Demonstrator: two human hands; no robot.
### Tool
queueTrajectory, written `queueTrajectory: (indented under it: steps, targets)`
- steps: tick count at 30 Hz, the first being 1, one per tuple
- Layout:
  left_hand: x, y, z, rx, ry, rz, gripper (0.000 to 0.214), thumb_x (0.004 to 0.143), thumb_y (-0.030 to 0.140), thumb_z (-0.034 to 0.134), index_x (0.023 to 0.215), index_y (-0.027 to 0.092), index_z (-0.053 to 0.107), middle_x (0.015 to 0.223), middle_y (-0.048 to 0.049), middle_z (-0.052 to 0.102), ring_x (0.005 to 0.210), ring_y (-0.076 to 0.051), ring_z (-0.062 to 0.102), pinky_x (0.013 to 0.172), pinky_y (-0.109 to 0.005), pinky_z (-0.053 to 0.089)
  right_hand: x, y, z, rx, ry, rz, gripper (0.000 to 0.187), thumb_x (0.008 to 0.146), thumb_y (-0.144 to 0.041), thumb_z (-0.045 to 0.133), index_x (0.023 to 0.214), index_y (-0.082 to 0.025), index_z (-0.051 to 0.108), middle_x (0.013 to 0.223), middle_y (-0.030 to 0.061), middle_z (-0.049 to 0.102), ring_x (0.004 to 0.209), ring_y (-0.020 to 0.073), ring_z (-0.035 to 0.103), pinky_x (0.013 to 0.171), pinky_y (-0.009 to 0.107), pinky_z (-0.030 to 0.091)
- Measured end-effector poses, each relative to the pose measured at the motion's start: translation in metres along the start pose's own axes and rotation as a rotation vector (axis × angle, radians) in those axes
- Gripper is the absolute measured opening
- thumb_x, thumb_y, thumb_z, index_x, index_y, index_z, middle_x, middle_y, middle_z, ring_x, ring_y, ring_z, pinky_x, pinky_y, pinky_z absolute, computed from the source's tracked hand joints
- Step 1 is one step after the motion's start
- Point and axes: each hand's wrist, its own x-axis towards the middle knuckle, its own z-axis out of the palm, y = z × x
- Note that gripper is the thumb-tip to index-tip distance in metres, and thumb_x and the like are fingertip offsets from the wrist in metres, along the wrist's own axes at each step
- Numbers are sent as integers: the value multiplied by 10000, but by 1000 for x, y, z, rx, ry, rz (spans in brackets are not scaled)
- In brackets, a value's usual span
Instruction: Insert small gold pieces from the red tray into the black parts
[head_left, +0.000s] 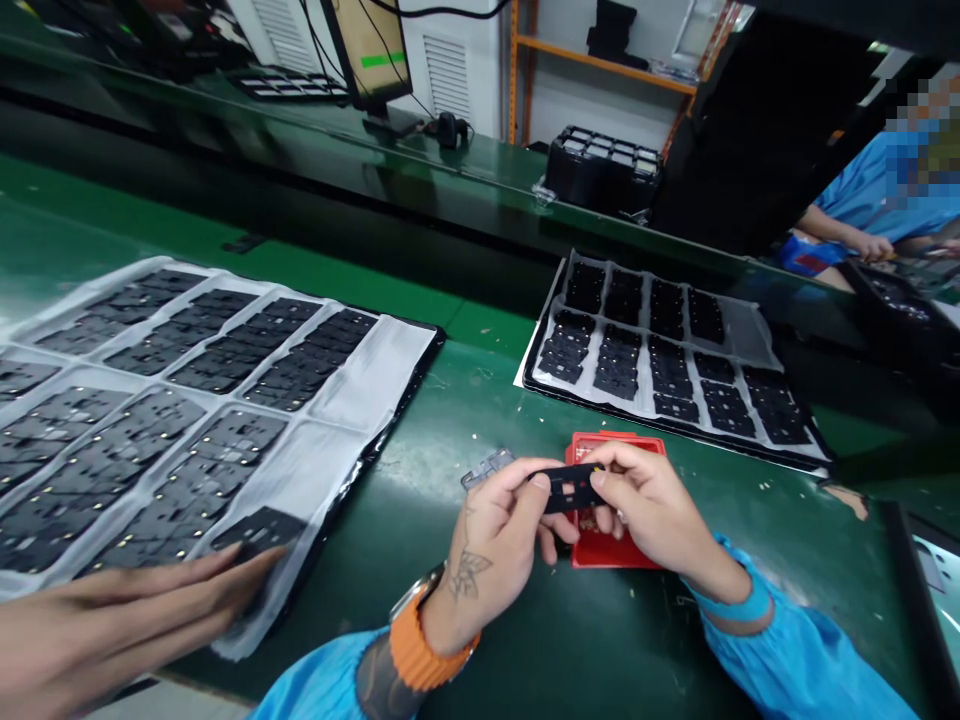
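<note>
Between my two hands is a small flat black plate point(568, 489) with cutouts, raised over the green table. My left hand point(504, 520) pinches its left end between thumb and fingers. At the plate's right end, my right hand point(646, 505) grips it the same way, with a small yellow spot near the fingertips. Below and behind them sits a red plastic box point(619, 550) with tiny pieces inside, partly covered by my hands. A grey, patterned flat part point(487, 466) lies on the table just beyond my left hand.
On the left, a large tray point(360, 385) lined with white sheet holds many black plates; another person's hand point(142, 620) reaches over its near corner. A similar tray point(667, 400) lies at right. Behind are a monitor point(371, 50), stacked trays point(604, 170) and a co-worker's hand point(870, 245).
</note>
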Motion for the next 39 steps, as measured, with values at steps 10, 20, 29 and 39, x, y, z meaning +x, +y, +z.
queueTrajectory:
  steps: [10,20,29,39]
  targets:
    - [-3,7,1,-10,46,-16,447,880,460,613,1053,49,638,505,-38,606,387,-126,536,336,-160,393,-2,6,5,-94,51,-89,296,979,-400,546,843,-150,629,513,-16,538,417,136,467,434,204,337]
    - [-2,0,2,-23,-56,-70,406,907,482,576,1055,104,563,511,-4,585,405,-103,502,378,-151,370,1,11,8,-34,144,-36,301,884,-398,563,679,-188,498,549,-21,474,454,138,426,426,204,336]
    - [1,2,-5,54,14,2,328,909,408,586,1042,110,553,538,-11,608,429,-103,511,409,-157,399,0,0,3,23,13,-30,346,913,-470,692,999,-145,608,628,2,568,477,156,558,449,205,454]
    - [0,3,-4,-71,-19,-22,363,879,433,641,1021,103,592,550,-23,614,435,-110,531,391,-159,393,-1,3,6,10,69,-42,311,911,-443,703,965,-153,601,603,-1,573,455,159,580,417,195,492]
